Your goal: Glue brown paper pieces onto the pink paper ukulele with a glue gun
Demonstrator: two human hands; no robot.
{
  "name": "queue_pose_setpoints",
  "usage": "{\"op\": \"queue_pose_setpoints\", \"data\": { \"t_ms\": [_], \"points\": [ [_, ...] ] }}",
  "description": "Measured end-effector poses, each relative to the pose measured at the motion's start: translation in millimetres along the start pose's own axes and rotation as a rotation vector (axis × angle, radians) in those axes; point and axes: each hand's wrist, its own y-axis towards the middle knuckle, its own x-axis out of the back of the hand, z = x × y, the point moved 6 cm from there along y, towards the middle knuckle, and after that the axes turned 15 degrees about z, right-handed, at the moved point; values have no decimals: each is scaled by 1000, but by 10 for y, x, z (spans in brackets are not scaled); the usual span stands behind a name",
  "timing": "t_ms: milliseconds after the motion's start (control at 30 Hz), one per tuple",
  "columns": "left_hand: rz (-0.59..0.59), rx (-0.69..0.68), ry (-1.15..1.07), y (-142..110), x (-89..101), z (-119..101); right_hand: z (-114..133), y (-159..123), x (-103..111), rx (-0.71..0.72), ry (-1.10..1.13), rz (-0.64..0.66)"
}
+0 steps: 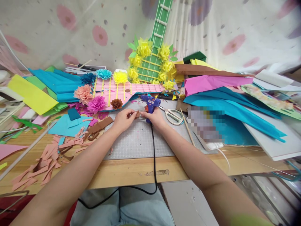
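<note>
My left hand (125,120) is closed, pinching a small brown paper piece (137,115) between its fingertips above the cutting mat (141,142). Close on its right, my right hand (155,117) is wrapped round the handle of a blue glue gun (150,101). The gun's nozzle points left, and its black cord (154,150) drops over the table edge. My right thumb reaches toward the brown piece; whether it touches is hard to tell. Just behind lies a pink paper guitar (113,94) with paper flowers, among them a brown flower (116,104).
Scissors (173,116) and a thin wooden stick (187,127) lie to the right. Blue paper sheets (235,105) pile up beyond them. Salmon paper scraps (48,158) and brown strips (101,125) cover the left side. A green guitar neck (162,23) with yellow flowers stands at the back.
</note>
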Motion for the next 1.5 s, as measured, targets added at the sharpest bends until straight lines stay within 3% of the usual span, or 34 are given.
{"op": "queue_pose_setpoints", "data": {
  "t_ms": [233,400,733,900,1167,1500],
  "points": [
    [68,-11,-60,24,-26,12,-55,17,-5,-76,-81,6],
    [42,0,-171,5,-14,-11,-43,1,-15,-77,-68,3],
    [-2,-76,-152,-15,22,-98,-56,16,-26,-34,-11,29],
    [-38,-19,-227,6,46,-50,-50,8,-47,-36,-57,53],
    [-30,62,-578,12,-39,18,9,-11,-67,-40,-103,52],
    [-114,142,-628,-8,-31,68,-4,-11,-64,-16,-152,58]
  ]
}}
